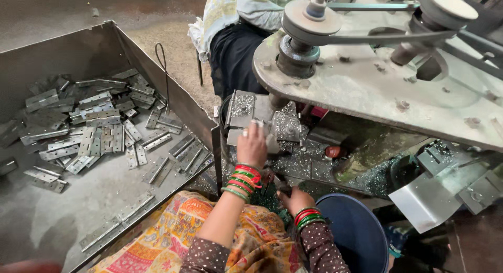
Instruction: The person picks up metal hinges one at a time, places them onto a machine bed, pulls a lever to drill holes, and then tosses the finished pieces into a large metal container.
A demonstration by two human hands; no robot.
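Head view: the left hand (252, 145) is reaching up to the small metal fixture (272, 127) under the belt-driven machine (367, 79), fingers curled onto a workpiece I cannot make out, pressing it where the spindle comes down. The right hand (294, 200) is resting low beside the blue bucket (356, 233), fingers closed loosely, while grey metal hinges (99, 131) are lying heaped in the steel tray (157, 68) within reach at the left.

Dull grey metal hinges (99, 131) lie in a matt steel bin (157, 58); the blue bucket (356, 231) looks smooth plastic.
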